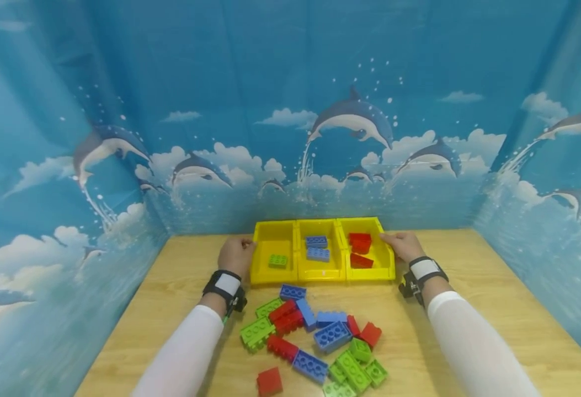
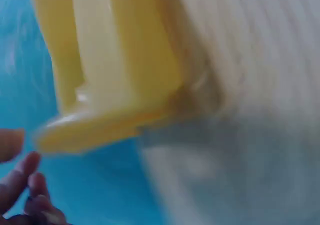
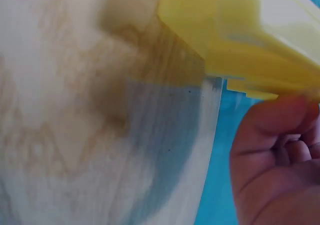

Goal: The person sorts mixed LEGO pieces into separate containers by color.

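Note:
In the head view, a yellow three-compartment bin (image 1: 322,275) sits at the back of the table. Its left compartment holds a green toy brick (image 1: 277,261), the middle one two blue bricks (image 1: 318,254), the right one red bricks (image 1: 361,261). My left hand (image 1: 236,255) is at the bin's left side; in the left wrist view its parted thumb and fingers (image 2: 31,161) are just off the blurred rim. My right hand (image 1: 405,245) pinches the right rim, its thumb (image 3: 285,112) against the edge and the other fingers curled, partly out of frame.
Loose blue (image 1: 332,336), red (image 1: 282,348) and green bricks (image 1: 353,370) lie in a pile on the wooden table (image 1: 449,353) in front of the bin, between my forearms. A blue dolphin-print curtain (image 1: 270,209) hangs behind the table and at both sides.

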`<state>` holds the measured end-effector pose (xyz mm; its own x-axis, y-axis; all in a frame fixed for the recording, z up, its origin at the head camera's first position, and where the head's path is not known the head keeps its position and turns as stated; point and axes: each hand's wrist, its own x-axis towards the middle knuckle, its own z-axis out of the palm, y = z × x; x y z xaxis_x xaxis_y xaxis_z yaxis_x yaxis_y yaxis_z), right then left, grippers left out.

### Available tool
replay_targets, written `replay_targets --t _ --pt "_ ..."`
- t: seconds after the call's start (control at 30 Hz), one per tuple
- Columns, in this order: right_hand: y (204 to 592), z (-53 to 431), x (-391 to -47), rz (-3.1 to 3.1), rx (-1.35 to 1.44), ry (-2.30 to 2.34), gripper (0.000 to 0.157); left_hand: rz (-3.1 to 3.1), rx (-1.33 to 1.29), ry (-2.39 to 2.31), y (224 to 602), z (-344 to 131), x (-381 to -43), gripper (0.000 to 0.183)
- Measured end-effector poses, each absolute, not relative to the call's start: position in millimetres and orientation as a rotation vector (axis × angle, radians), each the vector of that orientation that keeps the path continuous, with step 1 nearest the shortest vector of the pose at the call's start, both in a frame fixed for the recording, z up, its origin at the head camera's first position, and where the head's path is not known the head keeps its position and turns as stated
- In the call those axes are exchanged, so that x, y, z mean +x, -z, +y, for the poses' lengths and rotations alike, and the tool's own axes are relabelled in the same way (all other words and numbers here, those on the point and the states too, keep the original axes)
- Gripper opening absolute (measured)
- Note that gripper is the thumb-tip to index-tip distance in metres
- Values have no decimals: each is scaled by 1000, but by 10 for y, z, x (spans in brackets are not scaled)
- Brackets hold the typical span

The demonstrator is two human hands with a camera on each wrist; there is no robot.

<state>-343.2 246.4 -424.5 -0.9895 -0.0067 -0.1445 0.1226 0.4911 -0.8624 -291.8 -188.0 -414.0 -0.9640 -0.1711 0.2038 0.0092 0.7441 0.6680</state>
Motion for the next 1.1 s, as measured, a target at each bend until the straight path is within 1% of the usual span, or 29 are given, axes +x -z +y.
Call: replay_targets --t 0.03,0.1,0.17,0.27,0.37,0.43,0.5,0.6,0.7,0.9,1.0,1.1 --pt "4247 2457 -3414 2570 119 1554 65 -2720 23 947 4075 -1794 -2874 24" --pt "4244 2431 -3387 2542 142 1581 66 -2807 -264 788 3941 -1612 -2756 24" --pt "4235 2394 -3377 2547 157 1574 66 -2927 -596 628 3831 -1419 -2592 29" --pt "4236 2355 -3388 2556 160 1571 66 -3096 -1042 364 3764 -1194 -2374 43" --pt "4257 2326 -3395 2552 174 1593 64 -3186 -1279 189 3832 -1052 -2218 49" --pt "4282 2324 -3393 2545 170 1604 63 -3219 -1334 142 3922 -996 -2155 53" --pt "4315 2331 -3395 2528 181 1621 60 -3242 -1329 134 4016 -960 -2116 56" --pt "4359 2353 -3400 2510 188 1622 58 -3231 -1276 113 4129 -921 -2082 61" --pt "4384 2371 -3413 2500 190 1619 58 -3210 -1219 109 4157 -898 -2060 65" --pt "4357 2386 -3431 2515 168 1606 63 -3197 -1208 53 4015 -876 -2074 83" --pt "4341 2400 -3429 2515 172 1607 63 -3191 -1221 149 3878 -864 -2119 83" --pt "4327 2414 -3425 2504 191 1615 61 -3179 -1222 439 3686 -860 -2196 78"
